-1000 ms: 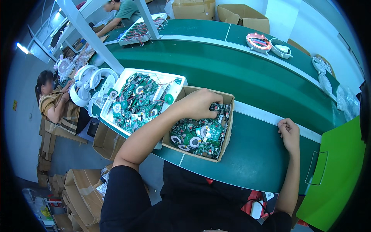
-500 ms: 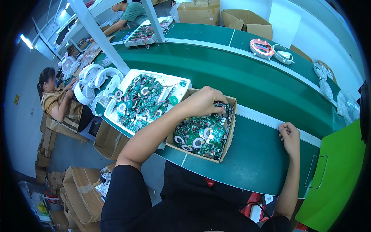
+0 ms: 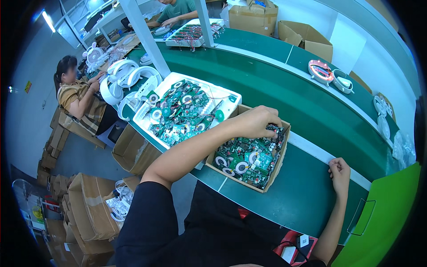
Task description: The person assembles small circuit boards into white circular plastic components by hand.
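My left hand (image 3: 259,123) reaches across into an open cardboard box (image 3: 284,151). Its fingers are closed at the box's far right corner, pinching a green circuit board (image 3: 276,132) whose lower part is hidden among the others. Green boards with white-and-dark round coils (image 3: 241,167) fill the box in a loose heap. To the right, my right hand (image 3: 340,175) rests by the pale rail of the bench with its fingers curled in, and nothing shows in them. Left of the box, a white foam tray (image 3: 231,99) holds a pile of similar boards (image 3: 182,109).
White ring-shaped housings (image 3: 120,82) crowd the bench's left end, near a seated person (image 3: 78,98). Another person (image 3: 180,11) works beyond a tray of red-wired parts (image 3: 192,36). A lit ring housing (image 3: 320,72) sits on the far bench. A green panel (image 3: 382,213) stands at right.
The whole view has shifted, so the bench and boxes appear farther right and slightly lower. My left hand stays at the same corner of the box; my right hand keeps its place by the rail.
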Demonstrator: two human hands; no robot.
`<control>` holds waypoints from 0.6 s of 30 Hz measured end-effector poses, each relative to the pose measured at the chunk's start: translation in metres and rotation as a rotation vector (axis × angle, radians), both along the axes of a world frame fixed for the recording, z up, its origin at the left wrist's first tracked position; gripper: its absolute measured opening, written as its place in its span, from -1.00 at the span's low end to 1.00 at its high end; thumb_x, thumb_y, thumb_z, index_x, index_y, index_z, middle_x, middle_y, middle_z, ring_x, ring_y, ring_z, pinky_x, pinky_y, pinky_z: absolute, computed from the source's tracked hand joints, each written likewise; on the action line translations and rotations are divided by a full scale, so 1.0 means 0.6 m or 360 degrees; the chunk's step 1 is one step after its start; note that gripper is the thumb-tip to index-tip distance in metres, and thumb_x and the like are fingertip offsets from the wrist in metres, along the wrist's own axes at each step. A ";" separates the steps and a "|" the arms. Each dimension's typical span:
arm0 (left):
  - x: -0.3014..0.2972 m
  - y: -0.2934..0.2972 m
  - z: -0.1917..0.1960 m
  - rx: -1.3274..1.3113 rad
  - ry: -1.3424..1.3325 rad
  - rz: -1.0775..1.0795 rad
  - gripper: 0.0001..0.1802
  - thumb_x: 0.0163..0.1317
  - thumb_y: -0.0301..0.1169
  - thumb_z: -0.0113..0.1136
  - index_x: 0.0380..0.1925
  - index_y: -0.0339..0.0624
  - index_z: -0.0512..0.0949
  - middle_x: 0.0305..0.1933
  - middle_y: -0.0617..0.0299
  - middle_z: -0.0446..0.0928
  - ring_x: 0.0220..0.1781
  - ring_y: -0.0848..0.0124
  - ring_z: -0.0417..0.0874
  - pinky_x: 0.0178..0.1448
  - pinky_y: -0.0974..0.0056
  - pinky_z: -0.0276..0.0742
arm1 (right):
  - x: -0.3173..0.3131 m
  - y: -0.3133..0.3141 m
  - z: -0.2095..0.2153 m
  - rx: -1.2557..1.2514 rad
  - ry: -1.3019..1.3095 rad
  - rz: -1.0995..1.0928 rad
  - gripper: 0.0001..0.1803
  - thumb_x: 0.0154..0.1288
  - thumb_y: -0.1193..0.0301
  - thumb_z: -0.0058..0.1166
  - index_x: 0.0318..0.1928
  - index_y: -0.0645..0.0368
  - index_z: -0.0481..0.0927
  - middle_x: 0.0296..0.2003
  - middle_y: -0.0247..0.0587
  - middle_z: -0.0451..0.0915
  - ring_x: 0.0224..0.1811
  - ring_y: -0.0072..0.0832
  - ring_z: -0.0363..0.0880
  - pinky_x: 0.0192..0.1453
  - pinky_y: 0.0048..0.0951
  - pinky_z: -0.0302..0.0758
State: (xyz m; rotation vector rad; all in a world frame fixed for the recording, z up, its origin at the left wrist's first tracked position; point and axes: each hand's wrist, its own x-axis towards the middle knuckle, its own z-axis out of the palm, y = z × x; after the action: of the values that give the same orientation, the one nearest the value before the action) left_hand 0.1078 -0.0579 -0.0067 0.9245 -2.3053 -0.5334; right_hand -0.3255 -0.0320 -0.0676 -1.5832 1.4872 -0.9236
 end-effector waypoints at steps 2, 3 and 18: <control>-0.001 0.000 0.000 0.0003 -0.0010 -0.0003 -0.67 0.15 -0.38 0.60 -0.13 -0.31 0.77 -0.26 0.05 0.64 -0.16 0.05 0.70 -0.02 0.02 0.59 | 0.000 0.001 0.001 0.0013 -0.0004 -0.0015 -0.90 0.55 0.50 0.17 -0.19 0.24 0.64 -0.43 -0.42 0.57 -0.43 -0.71 0.50 -0.38 -0.60 0.40; -0.001 0.000 -0.001 0.0004 -0.0023 -0.0001 -0.67 0.14 -0.38 0.60 -0.13 -0.31 0.77 -0.27 0.05 0.63 -0.17 0.06 0.69 -0.03 0.02 0.58 | 0.001 0.001 0.001 0.0017 -0.0002 -0.0017 -0.90 0.55 0.50 0.17 -0.19 0.24 0.64 -0.43 -0.42 0.57 -0.43 -0.71 0.50 -0.38 -0.60 0.40; -0.005 0.005 0.007 0.0238 -0.0155 0.0028 -0.65 0.14 -0.37 0.61 -0.15 -0.34 0.74 -0.39 0.08 0.61 -0.34 0.17 0.64 -0.16 0.08 0.56 | 0.007 0.005 0.011 0.0027 0.0019 0.0000 -0.89 0.53 0.48 0.15 -0.20 0.25 0.64 -0.46 -0.42 0.56 -0.45 -0.72 0.46 -0.38 -0.59 0.39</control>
State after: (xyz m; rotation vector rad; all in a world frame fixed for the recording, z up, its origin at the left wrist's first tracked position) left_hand 0.1049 -0.0548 -0.0027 1.0621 -2.3668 -0.6744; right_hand -0.3211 -0.0292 -0.0610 -1.5793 1.4997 -0.9008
